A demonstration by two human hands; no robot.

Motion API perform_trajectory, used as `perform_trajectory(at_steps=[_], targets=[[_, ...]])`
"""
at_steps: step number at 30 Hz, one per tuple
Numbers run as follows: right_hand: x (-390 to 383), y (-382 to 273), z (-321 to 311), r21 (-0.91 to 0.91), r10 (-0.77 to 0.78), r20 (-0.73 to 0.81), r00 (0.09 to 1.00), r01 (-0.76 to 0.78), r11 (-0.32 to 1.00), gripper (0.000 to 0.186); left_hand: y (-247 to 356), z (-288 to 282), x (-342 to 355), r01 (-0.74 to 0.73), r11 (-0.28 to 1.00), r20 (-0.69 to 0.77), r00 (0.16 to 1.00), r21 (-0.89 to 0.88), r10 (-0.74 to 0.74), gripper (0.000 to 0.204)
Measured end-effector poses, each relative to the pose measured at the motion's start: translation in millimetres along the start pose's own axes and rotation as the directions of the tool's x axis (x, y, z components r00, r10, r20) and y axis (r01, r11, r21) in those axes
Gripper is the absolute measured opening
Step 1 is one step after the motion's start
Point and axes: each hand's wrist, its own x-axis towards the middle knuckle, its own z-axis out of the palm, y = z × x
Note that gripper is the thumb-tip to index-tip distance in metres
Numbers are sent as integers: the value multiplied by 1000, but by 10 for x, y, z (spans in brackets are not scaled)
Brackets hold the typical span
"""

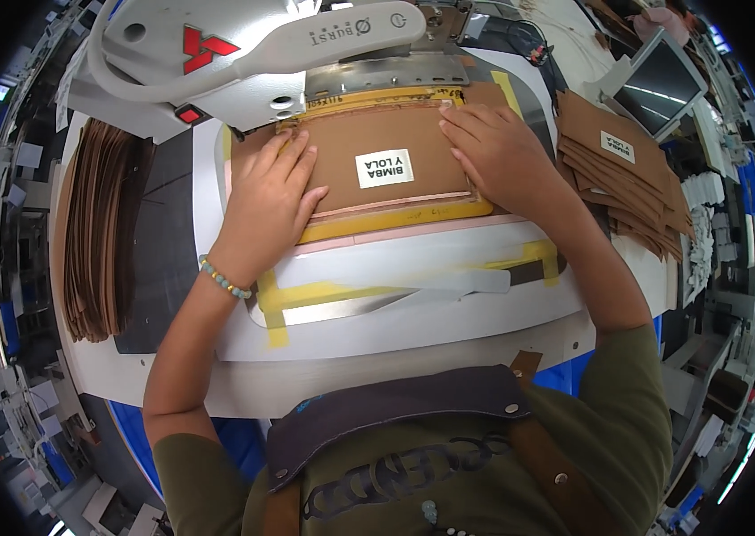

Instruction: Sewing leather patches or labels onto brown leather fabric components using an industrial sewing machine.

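A brown panel with a white printed label in its middle lies in a yellow-edged frame under the machine head. My left hand rests on the left side of the panel and frame, fingers stretched toward the far left corner. My right hand lies over the right side, its fingertips at the far right corner. Both hands are open and press from above without gripping anything. They cover the frame's left and right sides.
The white sewing machine overhangs the panel at the back left. Stacked brown pieces stand at the left, and labelled brown panels are piled at the right. A screen stands at the far right. Yellow tape edges the white work plate.
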Motion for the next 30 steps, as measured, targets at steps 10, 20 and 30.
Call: perform_trajectory(at_steps=[10,20,30], targets=[[88,22,-47,-4,-33,27,999,33,999,35,11,-41,71,-23,999,-29,999,-27,22,46],[117,61,-7,-26,-84,-74,994,83,996,22,19,-88,112,42,996,-45,998,-79,-46,40],[149,88,2,35,-61,19,998,61,998,32,155,-87,212,56,996,-5,998,73,-56,35]])
